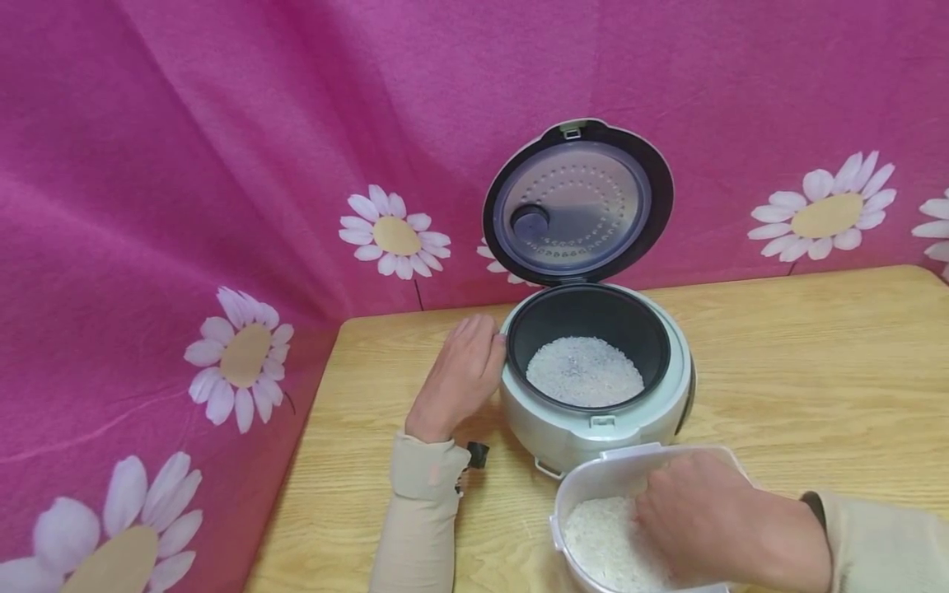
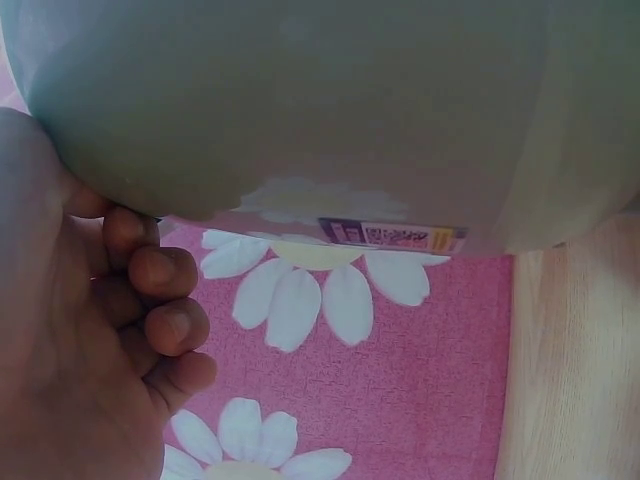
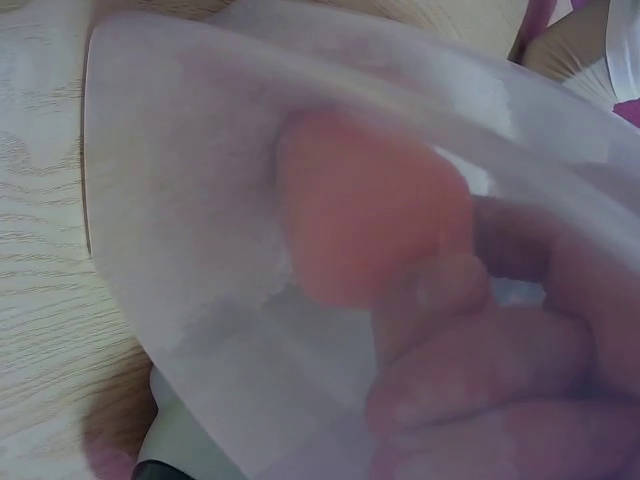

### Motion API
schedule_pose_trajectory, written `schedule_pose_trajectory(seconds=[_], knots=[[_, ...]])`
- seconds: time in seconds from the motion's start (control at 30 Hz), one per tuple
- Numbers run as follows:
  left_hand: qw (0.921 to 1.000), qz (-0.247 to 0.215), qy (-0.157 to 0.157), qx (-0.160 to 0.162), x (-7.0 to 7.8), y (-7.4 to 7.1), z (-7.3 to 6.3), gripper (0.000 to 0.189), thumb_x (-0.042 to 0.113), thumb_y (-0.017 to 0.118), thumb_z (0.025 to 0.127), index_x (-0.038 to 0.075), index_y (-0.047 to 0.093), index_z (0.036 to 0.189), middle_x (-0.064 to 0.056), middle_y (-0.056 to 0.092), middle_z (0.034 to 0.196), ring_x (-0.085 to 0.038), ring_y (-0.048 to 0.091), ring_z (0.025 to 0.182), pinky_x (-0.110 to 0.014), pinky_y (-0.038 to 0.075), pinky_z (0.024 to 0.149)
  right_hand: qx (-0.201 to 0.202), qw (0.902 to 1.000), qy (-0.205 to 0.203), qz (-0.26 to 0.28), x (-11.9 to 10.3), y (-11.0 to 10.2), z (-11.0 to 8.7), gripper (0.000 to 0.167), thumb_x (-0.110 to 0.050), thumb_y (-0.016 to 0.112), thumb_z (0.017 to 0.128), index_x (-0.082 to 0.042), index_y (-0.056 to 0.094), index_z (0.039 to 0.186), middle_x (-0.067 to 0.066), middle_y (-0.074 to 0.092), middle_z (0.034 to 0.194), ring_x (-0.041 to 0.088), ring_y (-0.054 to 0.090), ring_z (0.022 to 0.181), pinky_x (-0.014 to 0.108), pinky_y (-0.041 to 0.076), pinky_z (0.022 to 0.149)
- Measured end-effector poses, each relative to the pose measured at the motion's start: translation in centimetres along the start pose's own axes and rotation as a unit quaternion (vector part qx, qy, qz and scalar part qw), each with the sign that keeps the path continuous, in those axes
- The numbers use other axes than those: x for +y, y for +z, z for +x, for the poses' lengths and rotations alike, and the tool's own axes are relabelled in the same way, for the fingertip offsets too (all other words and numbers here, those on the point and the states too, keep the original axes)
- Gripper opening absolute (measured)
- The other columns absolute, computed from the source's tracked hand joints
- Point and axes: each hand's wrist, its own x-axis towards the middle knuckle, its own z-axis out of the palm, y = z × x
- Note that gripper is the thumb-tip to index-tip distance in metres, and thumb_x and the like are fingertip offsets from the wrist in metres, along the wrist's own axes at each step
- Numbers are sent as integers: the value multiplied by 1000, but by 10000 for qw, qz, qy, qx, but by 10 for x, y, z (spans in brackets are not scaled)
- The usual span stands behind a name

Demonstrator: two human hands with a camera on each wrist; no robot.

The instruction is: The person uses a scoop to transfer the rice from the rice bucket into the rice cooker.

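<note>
A pale green rice cooker (image 1: 593, 428) stands with its lid (image 1: 582, 206) raised. White rice (image 1: 586, 371) covers the bottom of its dark inner pot (image 1: 645, 321). My left hand (image 1: 460, 379) holds the cooker's left side near the rim; the left wrist view shows its curled fingers (image 2: 165, 270) at the cooker's edge. In front is a translucent plastic container (image 1: 567, 486) with rice (image 1: 611, 535) inside. My right hand (image 1: 704, 511) reaches into it. Through its wall, the right wrist view shows those fingers pinching a small orange cup (image 3: 370, 210), whose full shape is blurred.
Everything stands on a wooden table (image 1: 815, 371). A pink cloth (image 1: 259, 123) with white daisies hangs behind and to the left. The container sits close against the cooker's front, and the raised lid stands near the cloth.
</note>
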Motion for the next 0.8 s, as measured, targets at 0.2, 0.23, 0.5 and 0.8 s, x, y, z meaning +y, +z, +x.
schedule_pose_trajectory(seconds=[0.2,0.23,0.5,0.8], knots=[[10000,20,44,-23,2,1,2,16,25,45,107,13,51,98,-2,47,86,-15,46,85,-29,44,81,-34,10000,-84,5,1,-1,-1,52,-55,81,69,-22,44,54,-3,39,50,16,37,46,43,40,39],[10000,20,35,-33,2,0,2,15,25,45,107,13,51,99,-2,47,86,-15,46,85,-29,44,81,-32,9999,-83,48,1,-2,-1,52,-56,81,69,-22,45,54,-3,40,50,16,37,46,42,39,39],[10000,30,-61,-54,3,0,1,15,24,46,106,13,52,99,-2,48,86,-15,46,85,-29,44,81,8,9988,-73,478,2,-7,0,54,-59,79,74,-22,45,53,-3,40,49,16,37,46,41,37,39],[10000,65,-56,-20,2,0,1,16,23,45,107,12,52,98,-2,47,85,-15,46,84,-30,44,81,527,9929,-533,921,4,-3,1,48,-47,82,68,-27,41,53,-9,34,45,12,29,43,33,21,40]])
